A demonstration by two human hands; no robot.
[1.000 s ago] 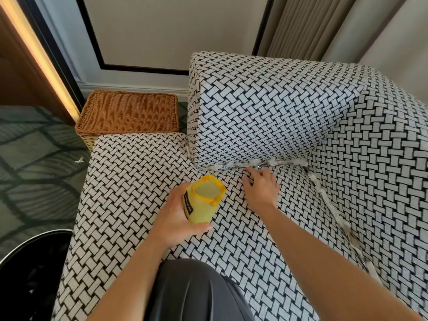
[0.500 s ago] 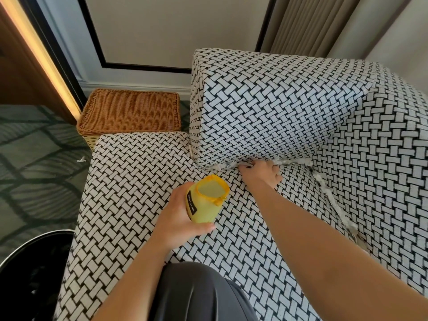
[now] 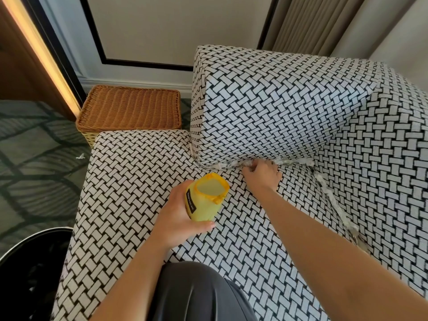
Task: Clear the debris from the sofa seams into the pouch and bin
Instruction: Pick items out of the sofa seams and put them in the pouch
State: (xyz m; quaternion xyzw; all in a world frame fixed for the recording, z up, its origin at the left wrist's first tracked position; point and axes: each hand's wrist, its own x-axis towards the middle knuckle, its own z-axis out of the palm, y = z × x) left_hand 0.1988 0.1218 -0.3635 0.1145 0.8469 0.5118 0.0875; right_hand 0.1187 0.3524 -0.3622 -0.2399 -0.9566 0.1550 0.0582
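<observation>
**Picking debris out of the back seam**

The right hand (image 3: 261, 173) is reaching to the centre of the frame, where the sofa seat (image 3: 129, 205) is meeting the back cushion (image 3: 266, 107). Its fingers are curling down into the seam and pinching at the white debris (image 3: 293, 161) packed there. More of that shredded stuff is running down the side seam on the right of the frame.

The left hand (image 3: 178, 218) is gripping the yellow pouch (image 3: 206, 200) round its body, thumb underneath. It is holding the pouch just above the seat, left of and below the right hand, with the open mouth tilting towards the seam.

The black bin (image 3: 30, 269) is sitting on the carpet at the lower left. A wicker basket (image 3: 129, 110) is standing against the seat's far edge at the upper left, and a small white scrap (image 3: 81, 156) is lying on the carpet nearby.
</observation>
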